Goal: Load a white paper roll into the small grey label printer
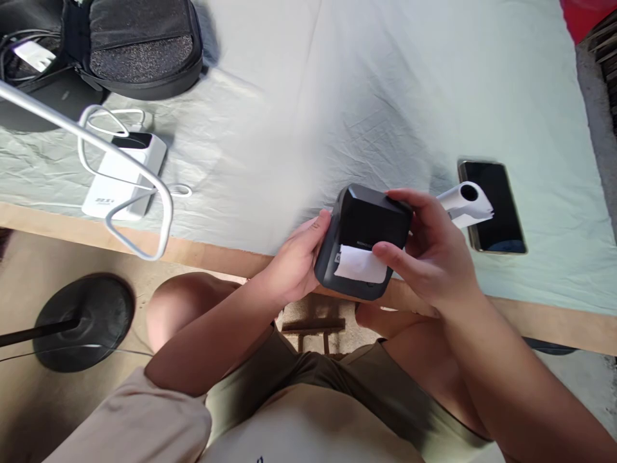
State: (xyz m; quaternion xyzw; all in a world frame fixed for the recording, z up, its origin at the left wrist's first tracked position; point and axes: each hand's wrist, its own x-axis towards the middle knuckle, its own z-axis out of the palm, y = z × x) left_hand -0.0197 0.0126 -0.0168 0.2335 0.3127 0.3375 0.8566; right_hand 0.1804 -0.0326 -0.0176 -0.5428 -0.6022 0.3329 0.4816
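Black plastic, rigid and probably light: the little printer (362, 241) is held over the table edge (216, 254), clamped between the left hand (294, 263) and the right hand (429, 254), a paper slip (359, 265) pinched by the right fingers. The flat sides seem best gripped. Just beside, a paper roll (465, 200) is laid on a phone (491, 206); a power bank (125, 183) and bag (139, 45) are left well apart.
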